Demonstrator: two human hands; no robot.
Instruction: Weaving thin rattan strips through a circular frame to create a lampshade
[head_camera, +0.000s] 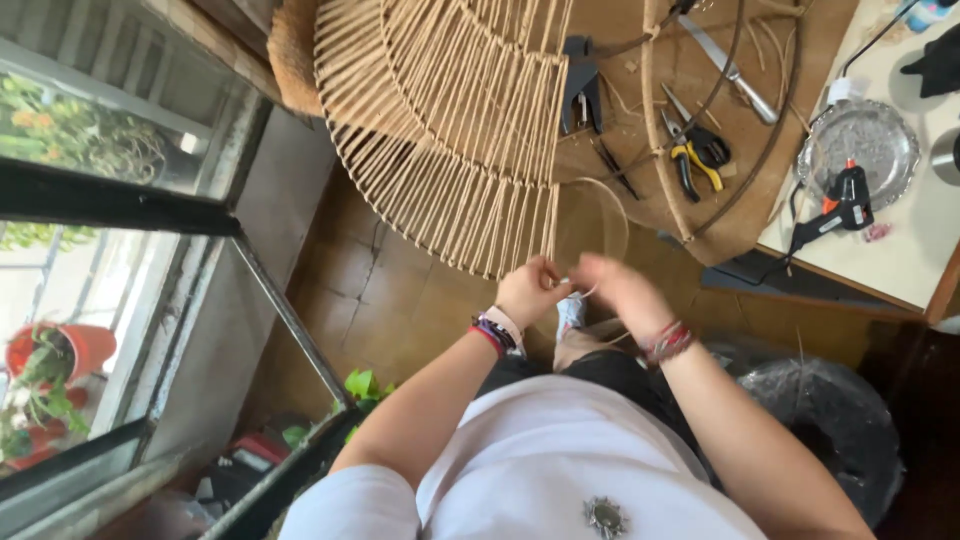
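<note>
I have my left hand (530, 290) and my right hand (622, 288) close together at the lower rim of the wicker frame (440, 130), fingers of both pinched on a thin pale strand (600, 205) that loops up in a ring just above my right hand. The frame is tilted, and its spokes fan away up and to the left of my hands, with the rim ends coming right down to my left fingertips. I judge I am in the middle of tying or weaving this strand onto the rim; the next move, I think, calls for keeping the strand taut while I draw the loop small. Beyond my right hand, on the brown surface (720, 215), I count 1 pair of yellow-handled pliers (690, 155), 1 black tool (580, 85) and 1 long metal blade (730, 70). Further right, on the pale surface (900, 260), there is 1 round silver tray (860, 150) with 1 black glue gun (840, 205) lying partly on it.
</note>
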